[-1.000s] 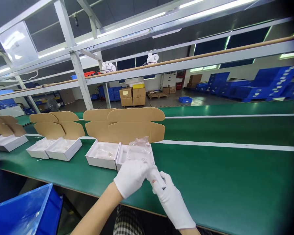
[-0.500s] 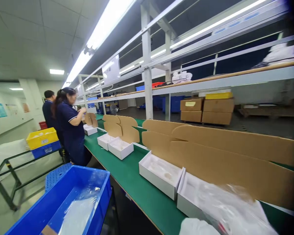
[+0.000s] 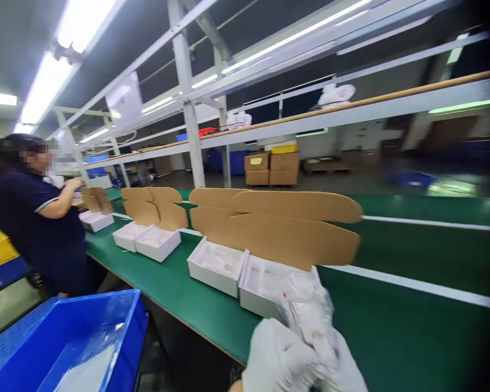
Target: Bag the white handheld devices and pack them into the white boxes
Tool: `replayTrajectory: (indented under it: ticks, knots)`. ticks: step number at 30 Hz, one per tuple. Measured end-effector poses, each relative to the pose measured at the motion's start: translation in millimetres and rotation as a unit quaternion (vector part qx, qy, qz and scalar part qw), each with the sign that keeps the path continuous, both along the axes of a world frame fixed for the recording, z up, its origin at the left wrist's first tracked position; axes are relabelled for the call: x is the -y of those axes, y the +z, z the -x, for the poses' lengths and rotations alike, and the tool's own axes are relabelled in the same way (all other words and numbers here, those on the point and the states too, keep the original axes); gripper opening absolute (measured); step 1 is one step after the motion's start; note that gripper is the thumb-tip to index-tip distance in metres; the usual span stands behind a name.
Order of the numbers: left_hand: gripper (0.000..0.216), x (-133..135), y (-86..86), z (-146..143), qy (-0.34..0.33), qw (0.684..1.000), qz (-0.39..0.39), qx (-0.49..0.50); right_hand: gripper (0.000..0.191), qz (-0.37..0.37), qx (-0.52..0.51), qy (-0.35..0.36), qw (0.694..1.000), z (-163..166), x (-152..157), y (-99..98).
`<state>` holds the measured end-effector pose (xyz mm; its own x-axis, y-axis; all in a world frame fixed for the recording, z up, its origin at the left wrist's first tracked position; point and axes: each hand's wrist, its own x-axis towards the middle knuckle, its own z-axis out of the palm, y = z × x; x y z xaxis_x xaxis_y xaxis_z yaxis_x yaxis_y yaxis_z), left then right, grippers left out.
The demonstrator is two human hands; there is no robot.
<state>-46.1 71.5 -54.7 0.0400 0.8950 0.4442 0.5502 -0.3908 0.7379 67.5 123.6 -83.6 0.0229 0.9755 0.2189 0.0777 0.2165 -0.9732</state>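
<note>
Five open white cardboard boxes with brown lids are standing on the green bench. Both white-gloved hands, left hand and right hand, are keeping their grip closed around one clear plastic bag, just in front of the nearest box.

Open green surface right of the boxes: free passage. Raised cardboard flaps block the far side; blue bin stands at left.

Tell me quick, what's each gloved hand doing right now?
Left hand: closed on the clear plastic bag, gripping its lower end.
Right hand: also on the bag, but its grip cannot be told; it is mostly hidden behind the plastic.
</note>
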Motion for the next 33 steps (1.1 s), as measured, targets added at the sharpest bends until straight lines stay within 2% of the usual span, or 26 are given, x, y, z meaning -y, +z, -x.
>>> replayTrajectory:
  ticks: [3,6,8,10,11,14,16,17,19,21,23,26,28,31,33]
  knots:
    - [0.032,5.0,-8.2,6.6,-0.032,0.999,-0.006,-0.003,0.068,0.029,-0.045,-0.025,0.998,1.9,-4.7,-6.6]
    - [0.031,7.4,-12.1,11.7,-0.061,0.998,-0.019,0.000,0.067,0.053,-0.066,-0.047,0.995,7.5,0.9,-9.3]
    - [0.030,9.1,-8.1,15.9,-0.092,0.995,-0.026,0.001,0.064,0.045,-0.072,-0.062,0.994,9.5,11.1,-7.0]
    - [0.033,10.0,1.3,20.8,-0.121,0.992,0.001,0.018,0.065,0.020,-0.069,-0.073,0.995,9.3,21.3,-2.8]
    - [0.037,9.8,7.2,23.0,-0.117,0.992,0.023,0.045,0.066,0.007,-0.063,-0.077,0.995,8.8,25.4,-0.5]
    - [0.042,4.7,23.5,25.2,-0.047,0.977,0.088,0.190,0.071,-0.013,-0.032,-0.077,0.996,7.6,32.6,5.1]
    - [0.042,-1.8,28.6,21.7,-0.042,0.943,0.119,0.307,0.073,-0.027,-0.004,-0.063,0.998,6.9,34.6,8.7]
    - [0.046,-5.3,28.9,18.9,-0.071,0.916,0.141,0.368,0.072,-0.041,0.011,-0.048,0.998,5.8,35.0,10.9]
    - [0.061,-11.4,26.0,13.2,-0.145,0.845,0.188,0.479,0.062,-0.075,0.057,0.005,0.996,0.8,34.4,16.1]
    - [0.071,-14.6,20.7,9.2,-0.185,0.775,0.239,0.555,0.041,-0.113,0.118,0.056,0.985,-8.4,31.5,21.6]
    - [0.076,-14.2,15.2,7.4,-0.212,0.721,0.283,0.596,0.028,-0.166,0.174,0.030,0.970,-19.2,26.0,25.7]
    - [0.078,-9.5,7.7,6.1,-0.267,0.667,0.307,0.624,0.024,-0.264,0.253,-0.078,0.928,-31.1,14.7,28.7]
    - [0.080,-6.5,2.4,4.6,-0.280,0.663,0.306,0.624,0.022,-0.336,0.328,-0.093,0.878,-33.7,7.3,30.7]
    - [0.078,-4.1,-5.6,2.2,-0.248,0.670,0.311,0.627,0.024,-0.436,0.407,-0.094,0.797,-32.4,-0.1,35.6]
    - [0.073,-3.7,-9.0,1.5,-0.231,0.660,0.318,0.640,0.023,-0.466,0.413,-0.092,0.777,-31.5,-0.9,38.7]
